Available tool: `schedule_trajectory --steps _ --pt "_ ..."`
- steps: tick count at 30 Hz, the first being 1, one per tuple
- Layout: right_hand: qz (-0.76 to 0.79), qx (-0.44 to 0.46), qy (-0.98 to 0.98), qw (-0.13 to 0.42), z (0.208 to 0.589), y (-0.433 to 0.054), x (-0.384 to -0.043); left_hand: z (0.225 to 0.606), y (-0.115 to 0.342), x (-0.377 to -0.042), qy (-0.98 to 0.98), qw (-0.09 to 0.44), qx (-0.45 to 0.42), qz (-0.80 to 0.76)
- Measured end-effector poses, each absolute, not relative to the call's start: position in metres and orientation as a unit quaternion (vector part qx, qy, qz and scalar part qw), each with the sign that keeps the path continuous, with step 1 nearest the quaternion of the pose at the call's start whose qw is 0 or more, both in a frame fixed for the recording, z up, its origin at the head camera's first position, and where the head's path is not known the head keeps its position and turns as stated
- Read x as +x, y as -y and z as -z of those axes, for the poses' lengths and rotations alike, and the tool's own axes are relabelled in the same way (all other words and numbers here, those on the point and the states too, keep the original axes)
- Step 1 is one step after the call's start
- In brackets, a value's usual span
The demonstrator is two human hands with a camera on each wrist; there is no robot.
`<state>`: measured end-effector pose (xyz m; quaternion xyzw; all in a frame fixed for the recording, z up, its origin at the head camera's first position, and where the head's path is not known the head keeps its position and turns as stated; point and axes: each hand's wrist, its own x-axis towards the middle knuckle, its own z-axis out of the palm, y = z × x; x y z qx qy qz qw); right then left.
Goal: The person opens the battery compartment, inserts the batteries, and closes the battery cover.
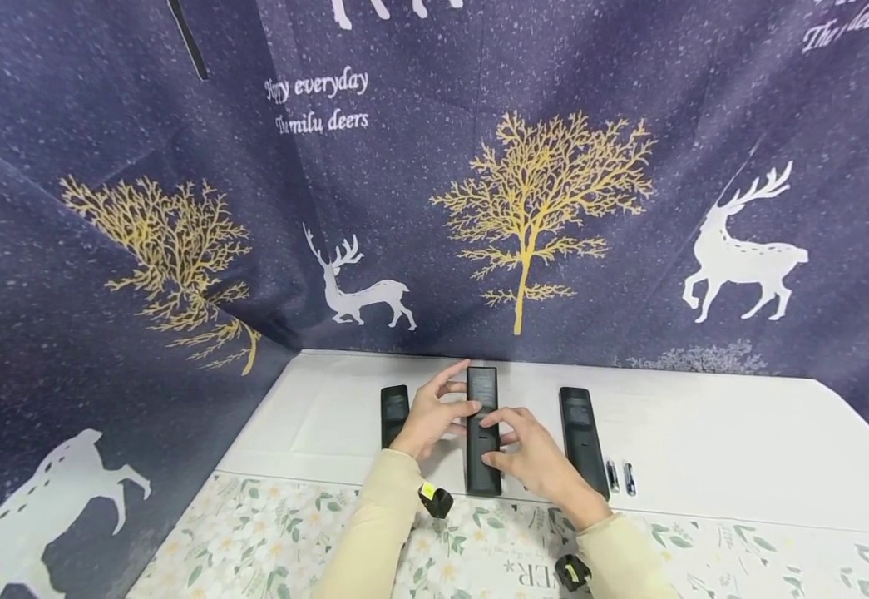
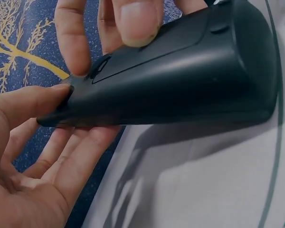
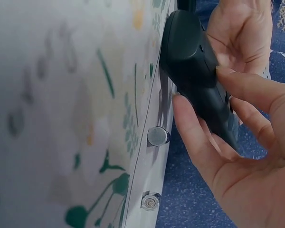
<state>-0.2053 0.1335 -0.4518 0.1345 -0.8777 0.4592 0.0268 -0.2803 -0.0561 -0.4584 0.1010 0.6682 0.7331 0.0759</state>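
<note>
A black remote control is held with its back upward, close over the white table top, in the middle of the head view. My left hand grips its far part, thumb on top and fingers beneath, as the left wrist view shows. From the right, my right hand holds the same remote control, its thumb and index finger on the back. A seam of the battery cover runs along the back in the left wrist view, and the cover sits in place.
Another black remote control lies left of my left hand, and a third lies to the right. Beside that one are two batteries, one left of the other. A flowered cloth covers the near side; a dark blue curtain hangs behind.
</note>
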Motion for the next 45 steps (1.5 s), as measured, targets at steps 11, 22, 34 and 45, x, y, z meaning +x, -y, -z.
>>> schedule_trajectory --steps 11,22,34,45 --pt "-0.456 0.146 0.878 0.023 0.4499 -0.1318 -0.2043 0.4531 0.0602 -0.2833 -0.658 0.074 0.120 -0.739" --pt "-0.438 0.153 0.885 0.041 0.4522 -0.1303 -0.2044 0.4535 0.0578 -0.2829 -0.662 0.061 0.122 -0.737" --pt "-0.433 0.157 0.886 0.052 0.4516 -0.1283 -0.2051 0.4518 0.0575 -0.2815 -0.676 0.055 0.129 -0.723" --pt "-0.444 0.167 0.879 0.053 0.4515 -0.1282 -0.2033 0.4535 0.0582 -0.2815 -0.680 0.050 0.129 -0.720"
